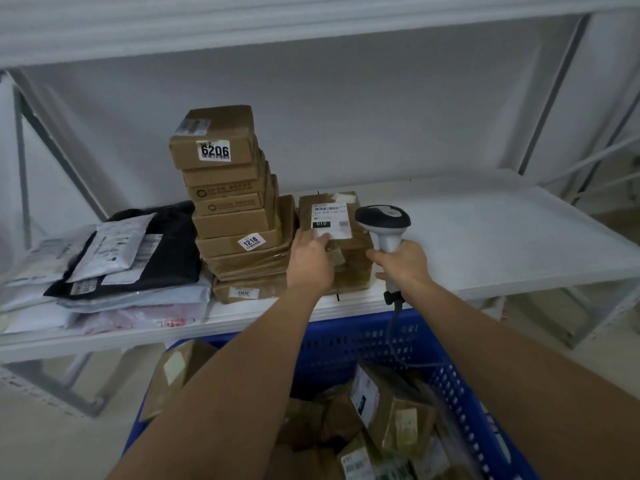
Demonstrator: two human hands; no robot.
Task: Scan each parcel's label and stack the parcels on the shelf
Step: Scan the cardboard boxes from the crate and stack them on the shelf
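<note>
A brown cardboard parcel [349,251] with a white label lies flat on the white shelf [502,237], just right of a tall stack of brown boxes [228,202]. My left hand [310,259] rests on the parcel's near left part, fingers straight and touching the label. My right hand [403,263] grips the handle of a grey barcode scanner [384,223], whose head hovers at the parcel's right edge. A blue crate [460,393] below the shelf holds several more brown parcels [388,410].
Soft mailer bags [114,261], black, grey and white, are piled on the shelf's left. The right half of the shelf is bare. An upper shelf board [277,26] hangs overhead. The scanner's cable [394,334] drops into the crate.
</note>
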